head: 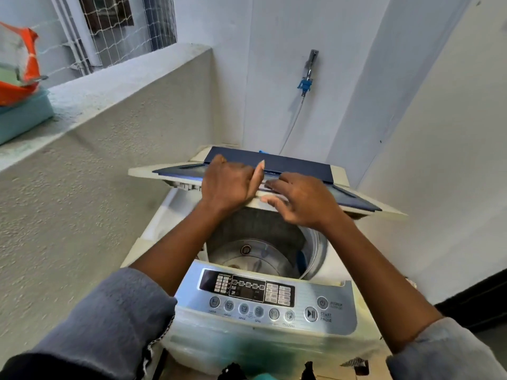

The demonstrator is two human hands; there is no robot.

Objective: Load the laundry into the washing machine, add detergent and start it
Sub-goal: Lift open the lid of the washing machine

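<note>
A top-loading washing machine point(337, 270) stands in a corner, its control panel point(263, 297) nearest me. Its folding lid point(301, 165), dark blue with a cream edge, is half raised and bent at the hinge line. My left hand point(227, 185) grips the lid's front edge at the middle, thumb up. Just to the right, my right hand point(299, 198) holds the same edge, fingers on top and thumb beneath. Under the lid the steel drum point(258, 250) is visible, and no clothes show in the part I can see.
A rough parapet wall point(115, 111) runs along the left; on its ledge sits a light blue box point(22, 116) with an orange-and-white bag point(19, 64) on top. A tap with a blue fitting point(306, 83) and hose hangs on the back wall. Dark cloth point(233, 373) shows at the bottom edge.
</note>
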